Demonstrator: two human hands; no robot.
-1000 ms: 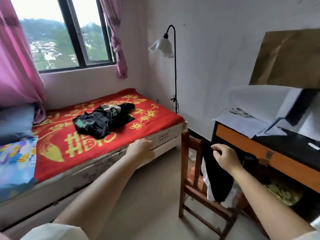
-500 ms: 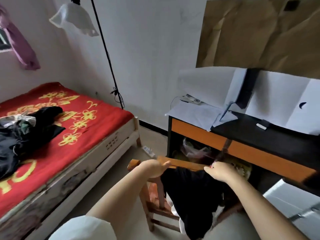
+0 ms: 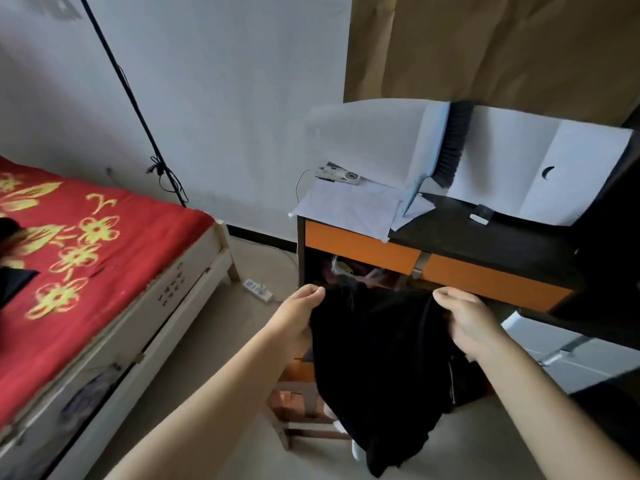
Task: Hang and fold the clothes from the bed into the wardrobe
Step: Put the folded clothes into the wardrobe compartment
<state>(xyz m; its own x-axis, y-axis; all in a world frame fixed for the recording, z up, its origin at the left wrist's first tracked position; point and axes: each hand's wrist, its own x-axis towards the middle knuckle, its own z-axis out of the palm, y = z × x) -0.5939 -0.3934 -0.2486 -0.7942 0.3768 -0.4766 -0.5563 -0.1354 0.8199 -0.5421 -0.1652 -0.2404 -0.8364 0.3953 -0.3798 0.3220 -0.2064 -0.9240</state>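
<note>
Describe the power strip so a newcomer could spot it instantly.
Start at the orange-fronted desk beside the red bed. On the floor in the gap between them lies the power strip. It is the only white oblong on the floor there, with a cable running off toward the wall.

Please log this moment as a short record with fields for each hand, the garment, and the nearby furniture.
left hand: left hand pinches the top left edge of the black garment
right hand: right hand pinches its top right edge
garment: held up spread between both hands, hanging down in front of the wooden chair
bed: red bedspread at left, dark clothes at its far left edge
desk: black and orange desk behind the garment, white papers on top
floor: power strip by the bed leg
</note>
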